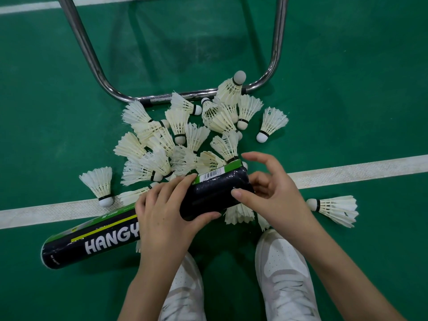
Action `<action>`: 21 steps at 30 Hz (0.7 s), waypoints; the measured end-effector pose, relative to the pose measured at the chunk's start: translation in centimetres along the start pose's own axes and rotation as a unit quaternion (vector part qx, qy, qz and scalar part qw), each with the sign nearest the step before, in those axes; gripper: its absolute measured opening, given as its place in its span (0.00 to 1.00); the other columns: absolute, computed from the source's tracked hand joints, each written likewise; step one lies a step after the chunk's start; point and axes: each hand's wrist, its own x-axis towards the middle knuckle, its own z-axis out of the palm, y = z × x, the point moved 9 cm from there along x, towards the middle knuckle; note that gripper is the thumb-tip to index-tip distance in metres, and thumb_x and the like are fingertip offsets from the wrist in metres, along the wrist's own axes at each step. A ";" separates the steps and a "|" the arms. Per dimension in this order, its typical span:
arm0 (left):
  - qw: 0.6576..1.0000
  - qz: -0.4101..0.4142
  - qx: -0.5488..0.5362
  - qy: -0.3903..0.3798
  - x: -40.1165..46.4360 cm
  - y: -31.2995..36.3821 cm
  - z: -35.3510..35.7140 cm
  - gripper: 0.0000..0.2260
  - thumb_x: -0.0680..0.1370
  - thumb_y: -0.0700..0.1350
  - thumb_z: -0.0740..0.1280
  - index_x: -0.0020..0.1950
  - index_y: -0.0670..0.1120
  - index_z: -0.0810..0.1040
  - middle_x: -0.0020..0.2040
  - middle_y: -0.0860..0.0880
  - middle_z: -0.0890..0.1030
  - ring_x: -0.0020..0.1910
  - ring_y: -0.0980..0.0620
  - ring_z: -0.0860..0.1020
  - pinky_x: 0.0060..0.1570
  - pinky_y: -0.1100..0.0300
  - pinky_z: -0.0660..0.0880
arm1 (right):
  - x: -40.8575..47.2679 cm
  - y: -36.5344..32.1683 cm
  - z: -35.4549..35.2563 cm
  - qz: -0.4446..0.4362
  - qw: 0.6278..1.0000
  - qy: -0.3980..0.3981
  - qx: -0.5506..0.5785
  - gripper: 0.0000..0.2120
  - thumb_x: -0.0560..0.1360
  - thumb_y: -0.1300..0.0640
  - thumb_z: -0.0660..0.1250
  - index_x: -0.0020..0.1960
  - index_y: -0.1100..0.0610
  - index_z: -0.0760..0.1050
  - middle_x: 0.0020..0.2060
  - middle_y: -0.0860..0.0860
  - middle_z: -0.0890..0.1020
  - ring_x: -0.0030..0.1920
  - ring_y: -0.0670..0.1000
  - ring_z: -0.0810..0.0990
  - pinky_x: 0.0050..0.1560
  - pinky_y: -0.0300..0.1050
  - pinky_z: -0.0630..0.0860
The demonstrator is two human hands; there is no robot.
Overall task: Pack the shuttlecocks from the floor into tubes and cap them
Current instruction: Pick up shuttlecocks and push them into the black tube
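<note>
Tube held above the floor, long axis running from lower left to upper right, upper-right end at the right fingers. Gripped at mid-length by the left hand, fingers curled over the top, thumb underneath. Right hand at the tube's upper-right end: thumb pressed on the black wall, remaining fingers apart and loosely curled, holding nothing visible. Whether that end is capped or open cannot be told. Pile of shuttlecocks just beyond the fingers, touching the tube's far end; nearer to the right hand. Second tube lying on the floor, left of the left fingers. Likely next: pick from the pile with the right hand.
</note>
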 end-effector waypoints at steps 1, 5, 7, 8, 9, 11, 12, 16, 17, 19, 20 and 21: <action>1.000 0.002 0.000 0.002 0.0 0.1 0.0 0.34 0.64 0.71 0.60 0.62 0.52 0.76 0.56 0.52 0.81 0.56 0.47 0.75 0.56 0.54 0.60 | 0.0 0.1 0.3 0.005 1.000 -0.005 0.003 0.25 0.70 0.66 0.70 0.59 0.45 0.68 0.40 0.50 0.84 0.44 0.49 0.81 0.53 0.44 0.77; 1.000 0.017 0.004 0.009 -0.2 0.5 0.1 0.33 0.63 0.70 0.61 0.62 0.52 0.76 0.56 0.51 0.81 0.55 0.47 0.75 0.56 0.53 0.61 | -0.1 0.5 1.0 0.007 0.999 -0.008 -0.036 0.27 0.69 0.63 0.72 0.59 0.40 0.68 0.44 0.46 0.84 0.45 0.44 0.82 0.55 0.47 0.77; 1.000 0.020 0.003 0.007 -0.1 0.6 0.3 0.33 0.63 0.70 0.61 0.62 0.52 0.76 0.56 0.51 0.81 0.55 0.48 0.74 0.56 0.53 0.61 | 0.0 0.6 0.9 0.011 0.999 -0.008 -0.032 0.29 0.69 0.63 0.72 0.59 0.38 0.67 0.44 0.45 0.84 0.45 0.44 0.82 0.55 0.48 0.76; 1.000 0.020 0.002 0.005 -0.1 0.6 0.4 0.33 0.64 0.70 0.61 0.62 0.52 0.75 0.56 0.52 0.80 0.56 0.48 0.74 0.56 0.53 0.61 | 0.1 0.7 0.9 0.015 0.999 -0.011 -0.029 0.29 0.69 0.64 0.72 0.59 0.38 0.66 0.44 0.45 0.85 0.44 0.44 0.82 0.54 0.47 0.76; 1.000 0.021 0.001 0.004 -0.1 0.6 0.4 0.33 0.64 0.70 0.61 0.62 0.53 0.75 0.56 0.52 0.80 0.56 0.49 0.73 0.57 0.53 0.61 | 0.2 0.8 0.9 0.019 0.999 -0.015 -0.027 0.30 0.69 0.64 0.72 0.60 0.37 0.66 0.43 0.45 0.85 0.43 0.44 0.82 0.53 0.47 0.77; 1.000 0.024 0.000 0.001 -0.2 0.6 0.5 0.33 0.64 0.70 0.61 0.63 0.53 0.74 0.57 0.53 0.80 0.57 0.49 0.73 0.57 0.52 0.62 | 0.4 1.0 0.7 0.027 0.999 -0.028 -0.027 0.32 0.69 0.64 0.72 0.62 0.37 0.65 0.42 0.48 0.85 0.43 0.46 0.82 0.54 0.49 0.77; 1.000 0.026 0.000 0.001 -0.3 0.7 0.5 0.33 0.64 0.71 0.61 0.63 0.53 0.74 0.57 0.53 0.80 0.57 0.48 0.73 0.57 0.51 0.63 | 0.6 1.0 0.7 0.030 0.999 -0.035 -0.027 0.33 0.69 0.65 0.72 0.63 0.38 0.65 0.41 0.49 0.85 0.43 0.47 0.83 0.55 0.50 0.77; 0.999 0.029 -0.002 0.015 -0.1 1.1 0.2 0.32 0.64 0.70 0.61 0.62 0.54 0.73 0.56 0.52 0.80 0.56 0.49 0.73 0.56 0.52 0.62 | 1.0 0.7 0.6 0.023 0.998 -0.051 -0.035 0.36 0.68 0.66 0.73 0.64 0.36 0.63 0.42 0.52 0.85 0.45 0.48 0.83 0.56 0.48 0.77; 0.999 0.031 -0.003 0.019 0.0 1.1 0.2 0.32 0.64 0.70 0.61 0.62 0.55 0.73 0.56 0.52 0.80 0.56 0.49 0.72 0.56 0.52 0.62 | 1.0 0.5 0.6 0.019 0.997 -0.053 -0.042 0.36 0.68 0.66 0.73 0.64 0.36 0.63 0.42 0.51 0.84 0.45 0.46 0.83 0.55 0.46 0.77; 0.999 0.034 -0.004 0.027 0.0 1.2 0.0 0.32 0.64 0.70 0.61 0.62 0.55 0.72 0.55 0.52 0.80 0.56 0.50 0.71 0.56 0.52 0.62 | 1.1 0.2 0.9 0.010 0.996 -0.059 -0.065 0.37 0.67 0.65 0.74 0.65 0.37 0.62 0.47 0.47 0.82 0.46 0.43 0.81 0.54 0.43 0.76; 0.999 0.035 -0.006 0.029 0.0 1.3 0.0 0.32 0.64 0.69 0.61 0.62 0.54 0.72 0.55 0.51 0.80 0.56 0.51 0.70 0.56 0.51 0.63 | 1.2 0.1 1.0 0.004 0.995 -0.063 -0.081 0.37 0.67 0.64 0.74 0.66 0.37 0.62 0.51 0.44 0.80 0.47 0.42 0.81 0.55 0.43 0.76; 0.999 0.036 -0.007 0.031 0.0 1.3 0.0 0.31 0.64 0.69 0.61 0.62 0.54 0.73 0.55 0.51 0.80 0.56 0.51 0.70 0.56 0.49 0.64 | 1.2 0.0 1.2 0.000 0.993 -0.065 -0.095 0.38 0.67 0.63 0.74 0.67 0.37 0.61 0.56 0.42 0.78 0.50 0.42 0.80 0.57 0.44 0.76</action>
